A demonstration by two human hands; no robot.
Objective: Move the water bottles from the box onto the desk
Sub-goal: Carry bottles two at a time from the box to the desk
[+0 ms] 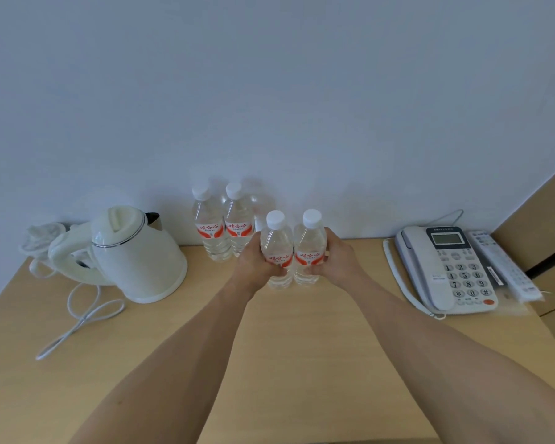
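Observation:
Two clear water bottles with white caps and red labels stand upright side by side in the middle of the wooden desk (302, 341). My left hand (253, 267) grips the left bottle (277, 238) around its label. My right hand (340, 259) grips the right bottle (310, 240) the same way. Their bases are at the desk surface; whether they touch it I cannot tell. Two more bottles of the same kind, one (209, 225) beside the other (237, 222), stand against the wall behind and to the left. The box is out of view.
A white electric kettle (132, 251) with its loose cord (80, 318) sits at the left. A white desk telephone (446, 267) and a remote control (503, 267) lie at the right. The wall runs along the desk's far edge.

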